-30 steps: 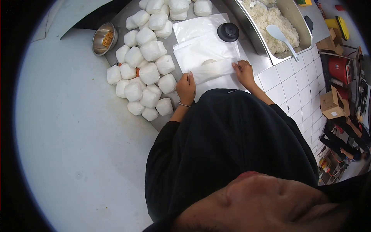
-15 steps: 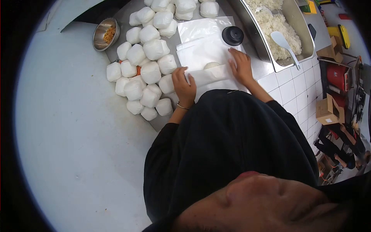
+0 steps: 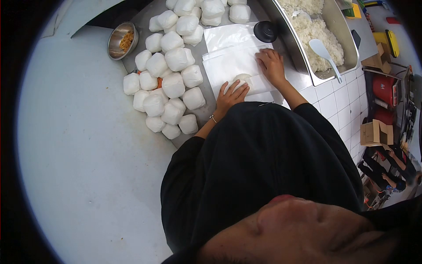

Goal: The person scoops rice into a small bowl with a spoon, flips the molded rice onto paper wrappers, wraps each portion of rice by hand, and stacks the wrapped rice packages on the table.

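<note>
A rounded mound of white rice (image 3: 242, 77) lies on a white wrapping sheet (image 3: 222, 61), with the sheet's near edge folded up over part of it. My left hand (image 3: 231, 97) rests with fingers spread on the fold, just in front of the rice. To its right, my right hand (image 3: 272, 66) lies on the sheet with its fingers stretched out and slightly bent. Whether its fingertips pinch any paper does not show. Left of the sheet sits a pile of white-wrapped rice parcels (image 3: 174, 85). A black round object (image 3: 265, 31) stands on the sheets' far right corner.
A deep steel pan (image 3: 295, 42) of cooked rice stands at the right, with a pale rice paddle (image 3: 321, 49) in it. A steel bowl (image 3: 115, 42) with orange-brown filling is at the far left. Other people (image 3: 382, 169) are at the right edge, near a cardboard box (image 3: 376, 133).
My left hand has moved right, from the fold's left end onto the fold by the rice. My right hand has shifted slightly up and flattened onto the sheet. The fold lies lower.
</note>
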A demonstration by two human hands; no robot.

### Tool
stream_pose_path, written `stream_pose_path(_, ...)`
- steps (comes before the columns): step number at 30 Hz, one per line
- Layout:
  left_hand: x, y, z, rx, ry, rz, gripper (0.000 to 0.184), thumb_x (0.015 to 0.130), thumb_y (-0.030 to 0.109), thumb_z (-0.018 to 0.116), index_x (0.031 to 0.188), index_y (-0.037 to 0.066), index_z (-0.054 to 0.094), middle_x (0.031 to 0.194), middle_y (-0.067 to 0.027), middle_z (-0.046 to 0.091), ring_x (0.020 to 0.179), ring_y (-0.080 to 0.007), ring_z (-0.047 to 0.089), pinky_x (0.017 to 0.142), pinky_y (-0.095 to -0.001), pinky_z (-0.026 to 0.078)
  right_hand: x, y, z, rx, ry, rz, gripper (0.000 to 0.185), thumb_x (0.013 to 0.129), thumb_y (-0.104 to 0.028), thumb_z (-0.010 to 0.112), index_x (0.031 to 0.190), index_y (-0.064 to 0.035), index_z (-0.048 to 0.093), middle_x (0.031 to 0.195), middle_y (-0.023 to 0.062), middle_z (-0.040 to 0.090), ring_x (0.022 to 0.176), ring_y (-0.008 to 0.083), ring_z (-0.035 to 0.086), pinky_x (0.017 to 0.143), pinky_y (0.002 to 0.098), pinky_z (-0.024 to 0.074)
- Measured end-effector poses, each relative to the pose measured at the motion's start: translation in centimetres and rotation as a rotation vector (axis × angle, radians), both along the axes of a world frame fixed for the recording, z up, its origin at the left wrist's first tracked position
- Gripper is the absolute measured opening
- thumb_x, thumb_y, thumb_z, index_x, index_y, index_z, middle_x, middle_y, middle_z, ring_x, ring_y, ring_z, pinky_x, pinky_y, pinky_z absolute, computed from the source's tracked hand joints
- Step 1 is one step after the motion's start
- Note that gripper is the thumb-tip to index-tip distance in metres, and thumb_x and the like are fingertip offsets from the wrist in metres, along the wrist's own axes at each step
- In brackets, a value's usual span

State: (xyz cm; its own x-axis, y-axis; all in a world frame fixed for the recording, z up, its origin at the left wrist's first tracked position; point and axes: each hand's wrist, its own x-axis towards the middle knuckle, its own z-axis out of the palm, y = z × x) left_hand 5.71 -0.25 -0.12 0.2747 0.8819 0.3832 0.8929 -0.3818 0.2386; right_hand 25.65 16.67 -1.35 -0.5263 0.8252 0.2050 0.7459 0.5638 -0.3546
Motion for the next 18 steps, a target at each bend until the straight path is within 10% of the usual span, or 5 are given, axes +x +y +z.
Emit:
stream_pose_path(10, -3.4, 3.6, 2.7, -0.111, -0.211, 0.382, 0.042, 0.095, 0.025, 0.06, 0.135, 0.013, 0.062, 0.14, -0.0053, 0.061, 0.129, -0.0263, 0.053, 0.108, -0.0509, 0.034, -0.4, 1.3, 1.4, -0.059, -0.077, -0.105, 0.051, 0.092, -0.034, 0.068, 0.137, -0.0137, 0.057, 0.143, 0.0081, 0.054, 0.129, 0.029, 0.049, 0.107, 0.0487, 0.0408)
stream_pose_path(18, -5.5, 4.5, 0.7, -0.086, 0.046, 0.185, 0.032, 0.092, 0.023, 0.063, 0.121, 0.011, 0.071, 0.123, -0.0048, 0.071, 0.123, -0.0257, 0.057, 0.108, -0.053, 0.034, -0.4, 1.2, 1.6, -0.072, -0.056, -0.1, 0.051, 0.09, -0.03, 0.069, 0.137, -0.0135, 0.057, 0.144, 0.0086, 0.053, 0.13, 0.0299, 0.049, 0.107, 0.0494, 0.0397)
